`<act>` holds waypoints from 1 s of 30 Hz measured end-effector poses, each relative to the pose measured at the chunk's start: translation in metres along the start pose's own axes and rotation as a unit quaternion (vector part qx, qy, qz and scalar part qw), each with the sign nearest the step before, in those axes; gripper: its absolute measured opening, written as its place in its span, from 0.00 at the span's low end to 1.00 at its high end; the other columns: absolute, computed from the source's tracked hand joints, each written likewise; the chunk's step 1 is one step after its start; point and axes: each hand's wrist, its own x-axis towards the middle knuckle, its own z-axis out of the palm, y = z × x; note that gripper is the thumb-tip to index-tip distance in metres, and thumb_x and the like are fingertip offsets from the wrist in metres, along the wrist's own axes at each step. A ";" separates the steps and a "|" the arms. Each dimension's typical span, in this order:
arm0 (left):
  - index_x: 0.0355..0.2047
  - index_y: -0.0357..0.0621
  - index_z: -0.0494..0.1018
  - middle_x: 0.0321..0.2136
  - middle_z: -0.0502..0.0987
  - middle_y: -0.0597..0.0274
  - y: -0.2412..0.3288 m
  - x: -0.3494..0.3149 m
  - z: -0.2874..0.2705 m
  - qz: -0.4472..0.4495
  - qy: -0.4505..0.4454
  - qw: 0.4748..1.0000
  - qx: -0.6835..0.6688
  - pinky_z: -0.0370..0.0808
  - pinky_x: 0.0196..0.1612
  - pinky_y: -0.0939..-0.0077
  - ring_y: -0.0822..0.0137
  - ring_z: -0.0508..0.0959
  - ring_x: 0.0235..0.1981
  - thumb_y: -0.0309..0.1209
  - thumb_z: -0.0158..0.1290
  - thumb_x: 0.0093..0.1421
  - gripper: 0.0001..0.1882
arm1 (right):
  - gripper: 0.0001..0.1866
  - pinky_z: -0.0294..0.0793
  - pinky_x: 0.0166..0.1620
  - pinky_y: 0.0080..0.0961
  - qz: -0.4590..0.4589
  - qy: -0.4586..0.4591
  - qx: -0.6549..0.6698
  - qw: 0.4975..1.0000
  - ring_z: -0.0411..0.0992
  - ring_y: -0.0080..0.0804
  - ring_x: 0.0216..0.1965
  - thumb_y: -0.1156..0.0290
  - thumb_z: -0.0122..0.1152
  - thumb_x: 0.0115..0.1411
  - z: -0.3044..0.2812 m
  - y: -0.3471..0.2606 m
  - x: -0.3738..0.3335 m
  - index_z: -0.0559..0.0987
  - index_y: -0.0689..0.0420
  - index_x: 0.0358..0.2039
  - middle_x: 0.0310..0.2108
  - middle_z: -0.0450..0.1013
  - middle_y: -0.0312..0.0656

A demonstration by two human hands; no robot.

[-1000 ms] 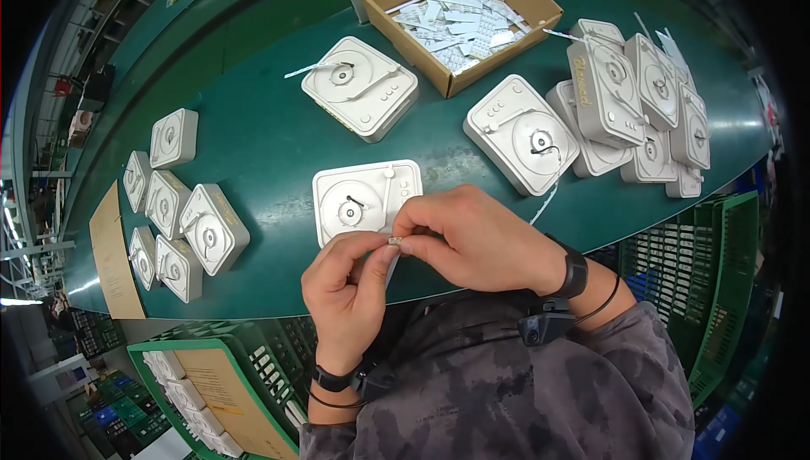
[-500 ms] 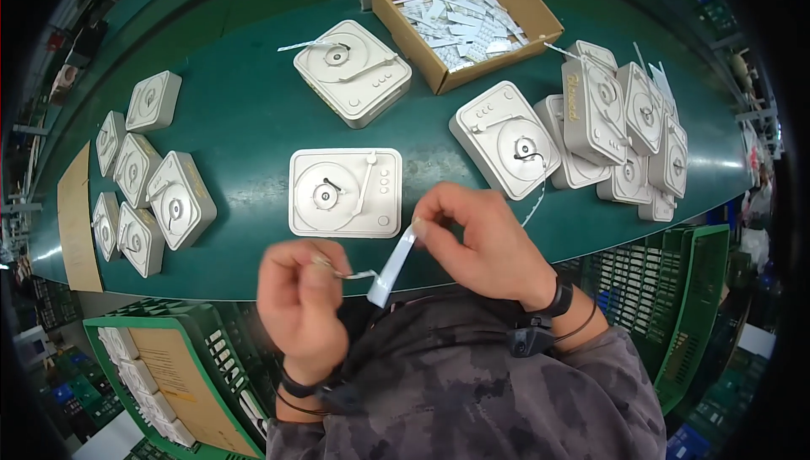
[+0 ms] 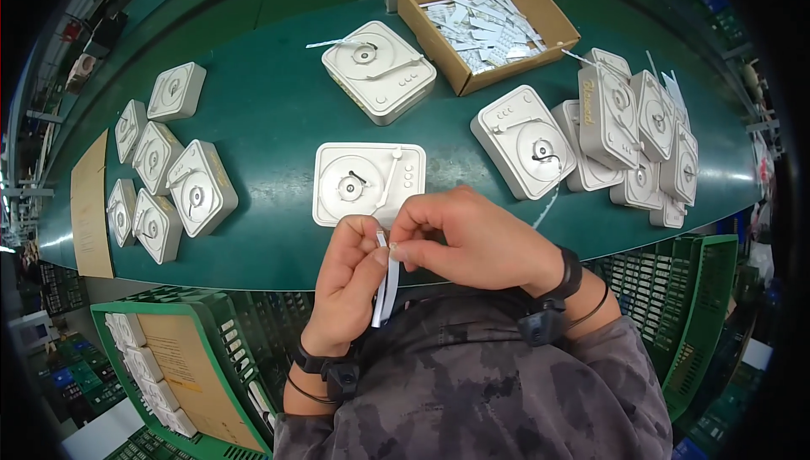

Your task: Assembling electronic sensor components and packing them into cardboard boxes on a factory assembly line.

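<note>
Close together at the table's near edge, both hands are closed in pinches. My left hand (image 3: 350, 278) holds a narrow white strip (image 3: 386, 298), which hangs down below the fingers in what looks like two layers. The fingertips of my right hand (image 3: 472, 236) grip the upper end of the white material right beside the left thumb. Whether this is one folded strip or two cannot be made out. Just beyond the hands lies a white record-player-shaped device (image 3: 332, 211), face up, with a small black wire at its round disc. The right hand overlaps its near right corner.
Behind stands a cardboard box (image 3: 462, 80) of white strips. More devices lie at the back (image 3: 380, 72), at the right (image 3: 510, 114), piled far right (image 3: 607, 122) and grouped left (image 3: 202, 190). Green crates (image 3: 202, 350) flank me. A cardboard sheet (image 3: 89, 215) lies at the left.
My hands have come together; the left moved up and right to the strip held by the right. The thin twisted piece in my left fingers no longer shows separately. The view has shifted slightly.
</note>
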 end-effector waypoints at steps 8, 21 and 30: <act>0.49 0.43 0.61 0.37 0.73 0.68 -0.007 0.001 -0.005 0.008 -0.024 0.999 0.031 0.63 0.35 0.88 0.82 0.66 0.32 0.21 0.41 0.70 0.09 | 0.05 0.72 0.29 0.25 0.005 0.057 -0.057 0.997 0.76 0.30 0.25 0.75 0.63 0.61 0.000 0.009 -0.005 0.78 0.63 0.33 0.24 0.79 0.42; 0.39 0.43 0.63 0.21 0.64 0.66 -0.001 -0.001 -0.010 -0.037 0.014 0.997 -0.069 0.59 0.22 0.85 0.77 0.60 0.19 0.25 0.42 0.60 0.07 | 0.06 0.74 0.32 0.22 0.025 -0.001 -0.039 0.999 0.78 0.25 0.28 0.75 0.64 0.61 -0.014 0.002 -0.006 0.78 0.64 0.34 0.26 0.80 0.41; 0.36 0.36 0.74 0.28 0.75 0.71 -0.005 0.003 0.006 0.057 0.044 0.982 0.175 0.66 0.30 0.87 0.83 0.69 0.27 0.22 0.59 0.63 0.04 | 0.04 0.75 0.33 0.23 0.037 -0.012 -0.013 0.999 0.78 0.27 0.28 0.76 0.62 0.61 -0.012 0.006 -0.006 0.79 0.64 0.34 0.25 0.79 0.41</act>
